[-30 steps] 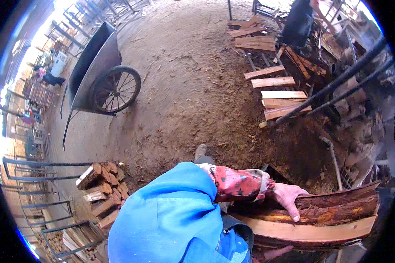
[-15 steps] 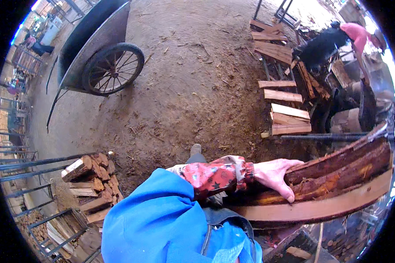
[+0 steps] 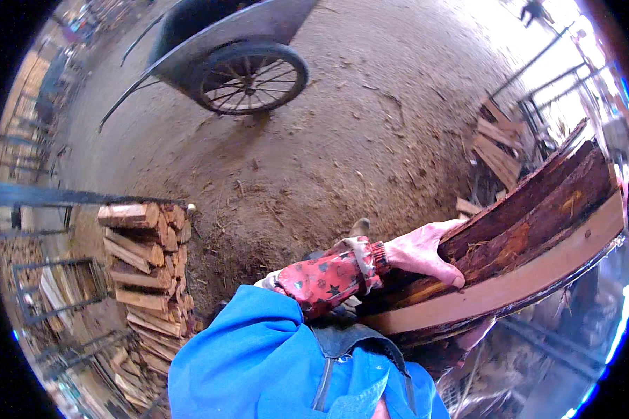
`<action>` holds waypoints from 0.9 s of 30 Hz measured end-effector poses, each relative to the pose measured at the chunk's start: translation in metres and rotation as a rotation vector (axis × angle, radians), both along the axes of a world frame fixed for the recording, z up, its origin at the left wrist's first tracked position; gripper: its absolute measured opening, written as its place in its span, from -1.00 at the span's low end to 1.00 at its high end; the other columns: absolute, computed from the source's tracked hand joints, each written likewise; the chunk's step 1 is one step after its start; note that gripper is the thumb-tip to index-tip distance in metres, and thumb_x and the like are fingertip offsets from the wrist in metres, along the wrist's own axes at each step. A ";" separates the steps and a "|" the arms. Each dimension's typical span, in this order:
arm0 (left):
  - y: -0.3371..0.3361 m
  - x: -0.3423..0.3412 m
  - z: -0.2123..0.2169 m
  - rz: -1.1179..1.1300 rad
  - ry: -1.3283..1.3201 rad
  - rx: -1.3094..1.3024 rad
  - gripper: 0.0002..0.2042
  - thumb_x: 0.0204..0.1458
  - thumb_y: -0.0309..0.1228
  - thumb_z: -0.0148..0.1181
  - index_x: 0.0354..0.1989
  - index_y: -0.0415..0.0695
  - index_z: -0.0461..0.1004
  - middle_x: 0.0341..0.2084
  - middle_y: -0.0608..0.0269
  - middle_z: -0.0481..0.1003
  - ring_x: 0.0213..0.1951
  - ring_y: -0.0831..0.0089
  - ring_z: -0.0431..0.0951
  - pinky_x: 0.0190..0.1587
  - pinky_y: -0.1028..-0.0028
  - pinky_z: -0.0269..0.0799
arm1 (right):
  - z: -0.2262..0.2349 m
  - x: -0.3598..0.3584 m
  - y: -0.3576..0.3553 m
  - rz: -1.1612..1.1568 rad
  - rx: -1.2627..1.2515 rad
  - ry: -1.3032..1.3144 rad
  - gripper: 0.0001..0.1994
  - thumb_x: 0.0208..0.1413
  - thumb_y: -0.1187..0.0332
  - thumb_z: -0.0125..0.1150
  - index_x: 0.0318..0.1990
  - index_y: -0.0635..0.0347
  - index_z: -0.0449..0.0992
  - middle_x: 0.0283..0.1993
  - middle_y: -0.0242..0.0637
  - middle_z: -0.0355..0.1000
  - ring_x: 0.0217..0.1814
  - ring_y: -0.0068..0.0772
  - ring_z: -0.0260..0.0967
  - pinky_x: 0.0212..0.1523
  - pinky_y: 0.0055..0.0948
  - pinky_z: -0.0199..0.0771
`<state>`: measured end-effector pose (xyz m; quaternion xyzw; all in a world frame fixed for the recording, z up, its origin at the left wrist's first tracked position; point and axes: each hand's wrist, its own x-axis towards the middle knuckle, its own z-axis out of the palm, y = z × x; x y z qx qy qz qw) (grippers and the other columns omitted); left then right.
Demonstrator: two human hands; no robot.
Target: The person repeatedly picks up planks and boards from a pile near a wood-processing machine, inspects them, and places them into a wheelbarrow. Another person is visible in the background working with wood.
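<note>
Long rough wood slabs [image 3: 531,216] with dark, reddish bark and a pale sawn edge lie across the front of my body, reaching out to the right. My left hand [image 3: 426,255] grips their near left part from above, the thumb spread over the bark and the fingers wrapping over the far edge. A red sleeve with dark stars [image 3: 328,279] covers that forearm. Under the slabs a bit of reddish sleeve [image 3: 461,346] shows on my right side; the right hand itself is hidden by the wood.
A metal two-wheeled cart [image 3: 258,42] stands on the dirt floor ahead to the left. Left of me rises a stack of split firewood [image 3: 147,279] beside metal racks [image 3: 56,290]. More wood pieces [image 3: 496,150] lean on a frame at the right. Wood scraps litter the ground.
My view has swung to the right, so the cart and rack wood sit further right in the picture. The co-worker in pink has left the view. My left hand keeps its hold on the slabs.
</note>
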<state>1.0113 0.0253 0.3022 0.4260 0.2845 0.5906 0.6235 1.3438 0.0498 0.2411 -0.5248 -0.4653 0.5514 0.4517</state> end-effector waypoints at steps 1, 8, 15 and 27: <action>0.005 -0.010 0.000 0.034 0.007 -0.014 -0.10 -0.32 -0.30 0.57 0.27 -0.25 0.21 0.08 0.16 0.44 0.09 0.44 0.41 0.21 0.36 0.32 | -0.002 -0.012 0.020 0.050 -0.008 -0.005 -0.30 0.18 -0.16 0.00 0.32 0.15 0.18 0.28 -0.11 0.21 0.23 -0.20 0.23 0.17 0.01 0.30; 0.046 -0.102 -0.002 0.268 -0.076 0.010 -0.13 -0.27 -0.36 0.52 0.28 -0.27 0.20 0.07 0.21 0.44 0.05 0.46 0.41 0.17 0.39 0.34 | 0.014 -0.168 0.107 0.191 -0.076 0.245 -0.28 0.14 -0.07 0.15 0.31 0.20 0.13 0.26 -0.07 0.21 0.20 -0.11 0.28 0.24 -0.04 0.29; 0.041 -0.211 -0.006 0.540 0.073 -0.067 -0.09 -0.24 -0.30 0.49 0.34 -0.25 0.15 0.18 0.20 0.34 0.17 0.44 0.31 0.28 0.40 0.19 | 0.002 -0.297 0.175 0.446 -0.037 0.289 -0.20 -0.01 -0.02 0.33 0.30 0.18 0.13 0.20 -0.10 0.27 0.18 -0.14 0.30 0.19 -0.06 0.34; -0.015 -0.444 -0.021 0.715 0.007 -0.068 -0.03 -0.22 -0.23 0.56 0.36 -0.28 0.11 0.21 0.19 0.33 0.19 0.41 0.31 0.31 0.37 0.17 | 0.000 -0.566 0.161 0.686 -0.029 0.310 -0.31 0.00 0.06 0.35 0.20 0.23 0.22 0.05 -0.19 0.35 0.05 -0.24 0.35 0.10 -0.19 0.40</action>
